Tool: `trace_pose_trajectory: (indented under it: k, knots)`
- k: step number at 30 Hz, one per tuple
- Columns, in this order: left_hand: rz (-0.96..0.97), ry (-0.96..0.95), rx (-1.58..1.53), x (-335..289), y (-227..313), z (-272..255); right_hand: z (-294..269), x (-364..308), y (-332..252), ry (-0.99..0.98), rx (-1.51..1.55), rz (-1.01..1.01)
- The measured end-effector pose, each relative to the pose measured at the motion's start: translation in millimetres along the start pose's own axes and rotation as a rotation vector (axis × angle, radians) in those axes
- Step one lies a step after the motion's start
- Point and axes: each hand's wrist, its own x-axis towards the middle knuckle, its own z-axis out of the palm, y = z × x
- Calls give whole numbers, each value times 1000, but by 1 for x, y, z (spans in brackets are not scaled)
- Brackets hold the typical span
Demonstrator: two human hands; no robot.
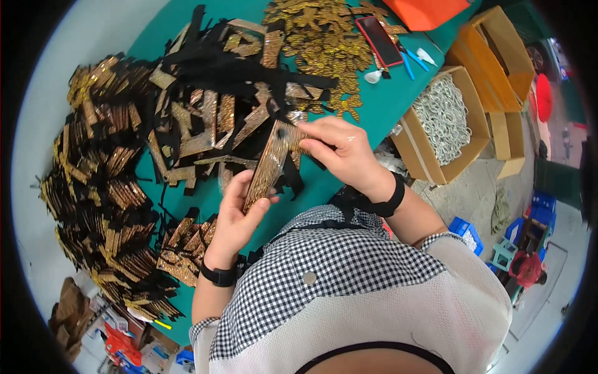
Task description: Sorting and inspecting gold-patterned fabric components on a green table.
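My left hand [235, 212] is closed round the lower end of a copper-gold sequined strip [268, 169], thumb on its face. The strip slants up and away over the near edge of the pile. At its upper end, the thumb and fingers of my right hand [339, 149] pinch a sequined end. Whether this is one folded strip or several held together, I cannot tell. Just beyond my hands lies a loose heap of similar strips [208, 112] tangled with black fabric bands [233, 71].
Rows of bundled strips [106, 206] line the left of the green table [380, 103]. Gold sequined pieces [324, 47] pile at the far side, near a phone [379, 40] and blue-handled tool [407, 63]. A cardboard box of metal rings [439, 118] stands to the right.
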Motion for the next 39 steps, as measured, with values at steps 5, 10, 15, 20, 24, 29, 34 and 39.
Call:
trace_pose_trajectory:
  k: [5, 10, 15, 20, 24, 29, 34, 39]
  knots:
    - [-297, -184, 58, 10, 10, -10, 21, 3, 3, 90, -191, -228]
    - [-218, -94, -13, 8, -18, 3, 39, 2, 1, 101, -394, -387]
    - [-247, 128, -369, 7, -20, 3, 53, -13, -10, -121, -195, -537]
    - [-198, 213, -352, 3, -14, -7, 53, -23, -10, -447, 69, -368]
    - [48, 371, 64, -17, -44, -26, -1, -48, 30, -429, 392, 430]
    - [79, 549, -29, -89, -61, -38, -81, -87, 109, 190, 323, 770]
    - [-77, 991, 111, -172, -147, -39, -136, -105, 196, 319, 165, 798]
    - [-246, 1284, 955, -187, -196, -52, -138, -99, 236, 394, -41, 867]
